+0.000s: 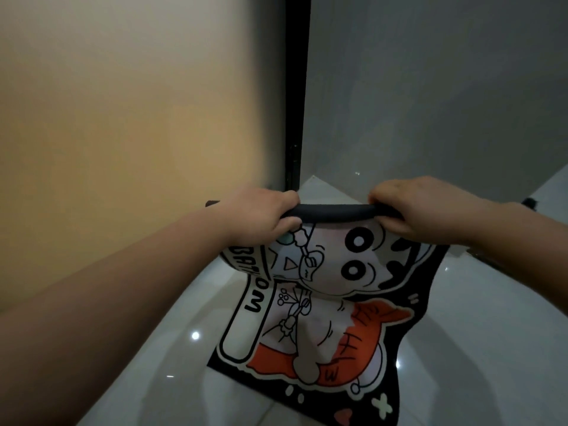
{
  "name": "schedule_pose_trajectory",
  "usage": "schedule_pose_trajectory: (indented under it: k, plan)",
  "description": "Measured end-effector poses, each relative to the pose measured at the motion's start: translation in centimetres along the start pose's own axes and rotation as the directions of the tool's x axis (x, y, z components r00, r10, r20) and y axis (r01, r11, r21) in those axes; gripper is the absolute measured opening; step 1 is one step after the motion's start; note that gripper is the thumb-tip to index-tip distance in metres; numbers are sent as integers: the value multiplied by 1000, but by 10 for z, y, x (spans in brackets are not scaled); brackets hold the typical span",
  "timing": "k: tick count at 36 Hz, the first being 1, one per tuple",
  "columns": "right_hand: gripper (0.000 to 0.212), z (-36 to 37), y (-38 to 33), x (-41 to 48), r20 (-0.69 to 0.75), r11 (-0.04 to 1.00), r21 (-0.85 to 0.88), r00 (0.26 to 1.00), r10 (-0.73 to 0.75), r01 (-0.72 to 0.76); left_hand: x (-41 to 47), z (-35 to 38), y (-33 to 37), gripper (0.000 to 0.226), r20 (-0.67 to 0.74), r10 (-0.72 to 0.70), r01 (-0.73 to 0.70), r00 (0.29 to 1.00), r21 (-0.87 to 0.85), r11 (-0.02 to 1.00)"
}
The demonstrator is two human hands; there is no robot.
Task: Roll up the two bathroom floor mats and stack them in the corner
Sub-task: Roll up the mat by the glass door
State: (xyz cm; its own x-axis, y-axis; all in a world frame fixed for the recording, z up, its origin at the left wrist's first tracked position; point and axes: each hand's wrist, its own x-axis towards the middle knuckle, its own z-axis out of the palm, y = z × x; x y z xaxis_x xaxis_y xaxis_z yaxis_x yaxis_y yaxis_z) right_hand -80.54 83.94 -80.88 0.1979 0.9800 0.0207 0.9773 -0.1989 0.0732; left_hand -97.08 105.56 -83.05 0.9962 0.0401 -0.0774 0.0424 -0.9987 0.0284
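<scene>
1. Nearest me, the loose end of the cartoon-printed mat [310, 327] lies flat on the glossy pale floor tiles [172, 348], its black border and orange figure facing up. From there the mat rises and bulges toward my hands, so only this near part touches the floor.

2. My left forearm comes in from the lower left, long and almost straight, and my right forearm from the right edge, shorter and more bent. Both wrists sit level with each other, palms down.

3. My left hand [261, 210] and right hand [430, 207] each clamp one end of the mat's far edge, which is already turned over into a slim black roll [332, 210]. Fingers curl over the top and thumbs press from beneath, so both hands are closed tight on the roll, with a bare stretch of it between them.

4. I judge this as the start of rolling the first mat: only a turn or so is wound, and most of the print is unrolled. The next move calls for turning both hands together toward me, keeping the ends even so the roll does not cone, and letting the slack lie down as it feeds in.

5. Beyond my hands stand the warm-lit wall [123, 103], a dark door frame [296, 87] and a grey panel [430, 87], meeting the floor in a corner. I see no second mat.
</scene>
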Motion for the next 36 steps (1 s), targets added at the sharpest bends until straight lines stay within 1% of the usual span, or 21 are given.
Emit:
schedule_pose_trajectory:
  k: [2, 6, 9, 11, 13, 16, 18, 20, 23, 25, 26, 28, 29, 32, 36]
  plan:
    - [16, -1, -3, 3, 104, 997, 7, 992, 73, -74, 2, -3, 2, 24, 38, -23, 23, 999, -5, 1000]
    - [21, 5, -7, 9, 187, 986, 43, 970, 154, -164, 5, -7, 6, 19, 50, -48, 47, 998, 17, 999]
    - [21, 7, -8, 11, 168, 988, 12, 975, 149, -153, 7, -5, 5, 11, 65, -106, 109, 992, -43, 993]
    - [21, 9, -6, 12, 144, 991, -4, 981, 130, -131, 7, -2, 3, 15, 46, -122, 126, 991, -78, 989]
    - [27, 9, -6, 11, 112, 996, -11, 990, 91, -90, 7, 1, 0, 20, 3, -105, 105, 995, -74, 992]
    - [38, 7, -6, 11, 39, 1000, -10, 999, 18, -18, 5, 3, -2, 29, -1, -53, 52, 999, -116, 992]
    - [36, 7, -6, 11, 8, 1000, -10, 1000, -13, 13, 4, 2, -1, 33, -18, -3, 1, 1000, -108, 994]
    - [29, 8, -5, 12, -10, 999, -33, 1000, -18, 18, 3, 1, 0, 39, -42, 15, -19, 999, -101, 995]
    - [23, 8, -3, 14, 12, 999, -45, 1000, 7, -6, 5, 3, -2, 33, -32, 9, -12, 999, -106, 994]
    - [20, 7, -4, 14, 27, 999, -6, 999, 45, -45, 7, 4, -2, 28, -3, -23, 22, 1000, -94, 995]
    - [21, 8, -5, 14, 27, 997, 33, 997, 75, -76, 7, 4, -2, 26, 5, -43, 44, 999, -93, 995]
    - [32, 8, -6, 16, 41, 983, 105, 989, 144, -147, 8, 4, -2, 24, 3, -70, 70, 998, -77, 995]
    - [35, 8, -7, 18, 58, 979, 111, 984, 167, -173, 8, 4, -2, 23, -1, -78, 78, 997, -63, 995]
    - [22, 9, -12, 26, 103, 979, 53, 976, 192, -198, 11, 4, -1, 20, -4, -102, 102, 995, -41, 994]
    - [23, 16, -19, 30, 112, 969, 79, 968, 223, -233, 15, 5, 1, 18, 19, -145, 146, 989, -87, 985]
